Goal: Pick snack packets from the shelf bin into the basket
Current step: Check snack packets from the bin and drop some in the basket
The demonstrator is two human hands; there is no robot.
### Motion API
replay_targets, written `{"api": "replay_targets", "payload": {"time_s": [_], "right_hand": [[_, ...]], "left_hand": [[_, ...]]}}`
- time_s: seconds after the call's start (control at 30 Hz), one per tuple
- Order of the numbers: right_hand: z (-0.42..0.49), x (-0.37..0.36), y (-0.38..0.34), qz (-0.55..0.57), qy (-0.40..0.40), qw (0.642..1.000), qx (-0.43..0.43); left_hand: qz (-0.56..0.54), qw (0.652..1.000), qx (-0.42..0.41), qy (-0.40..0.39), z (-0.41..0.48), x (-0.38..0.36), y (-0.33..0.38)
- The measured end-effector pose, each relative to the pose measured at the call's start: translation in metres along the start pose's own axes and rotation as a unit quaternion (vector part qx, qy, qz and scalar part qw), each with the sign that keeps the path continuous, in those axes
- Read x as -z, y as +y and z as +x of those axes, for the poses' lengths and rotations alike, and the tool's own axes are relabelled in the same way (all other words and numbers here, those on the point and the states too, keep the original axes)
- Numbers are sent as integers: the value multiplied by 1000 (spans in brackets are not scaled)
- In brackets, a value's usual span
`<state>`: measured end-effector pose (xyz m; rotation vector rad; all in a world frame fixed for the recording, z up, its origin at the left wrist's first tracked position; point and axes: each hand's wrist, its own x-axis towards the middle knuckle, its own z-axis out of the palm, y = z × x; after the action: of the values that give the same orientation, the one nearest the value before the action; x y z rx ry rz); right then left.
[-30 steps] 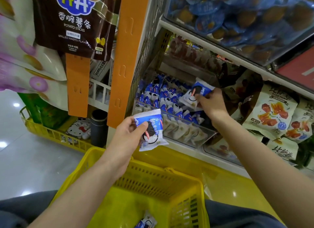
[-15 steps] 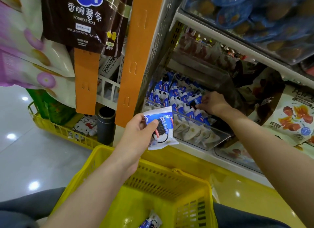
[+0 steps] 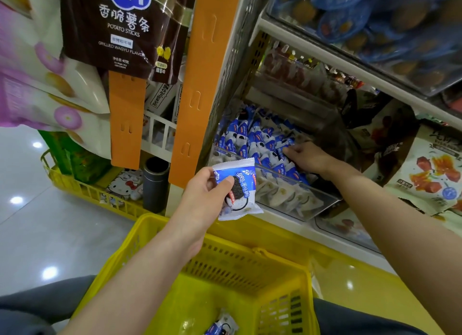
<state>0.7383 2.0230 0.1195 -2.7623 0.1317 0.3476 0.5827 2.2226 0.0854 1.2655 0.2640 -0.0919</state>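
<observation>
snack packet (image 3: 238, 184) in left hand (image 3: 201, 202), second snack packet (image 3: 222, 325) in basket (image 3: 240, 268).

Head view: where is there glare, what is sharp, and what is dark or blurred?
In the head view, glare makes white spots on the floor; the packet in the left hand is sharp, its print readable; the right hand in the bin lies in shade; the blue tubs at top right are blurred.
</observation>
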Motion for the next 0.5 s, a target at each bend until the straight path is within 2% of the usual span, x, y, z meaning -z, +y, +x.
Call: {"api": "replay_targets", "payload": {"time_s": [0.03,0.1,0.17,0.2,0.27,0.33,0.43,0.5], "right_hand": [[-4,-1,-2,-17,22,1000,7],[-17,-5,-6,0,125,989,75],[-43,-11,-12,80,233,955,162],[-58,-15,-15,117,259,937,202],[-90,-28,-19,173,243,916,270],[-117,-46,-19,194,183,921,284],[-137,-71,-11,239,93,941,219],[-139,-79,-7,326,52,931,156]], "left_hand": [[2,1000,0,0,-1,-1,0],[6,1000,-1,-4,-1,-1,-2],[15,1000,0,-7,-3,-2,-4],[22,1000,1,-8,-3,-2,-6],[32,999,2,-8,-5,-3,-9],[43,999,1,-18,-7,-6,-13],[53,997,1,-48,-11,-9,-22],[74,996,5,-57,-13,-11,-28]]}}
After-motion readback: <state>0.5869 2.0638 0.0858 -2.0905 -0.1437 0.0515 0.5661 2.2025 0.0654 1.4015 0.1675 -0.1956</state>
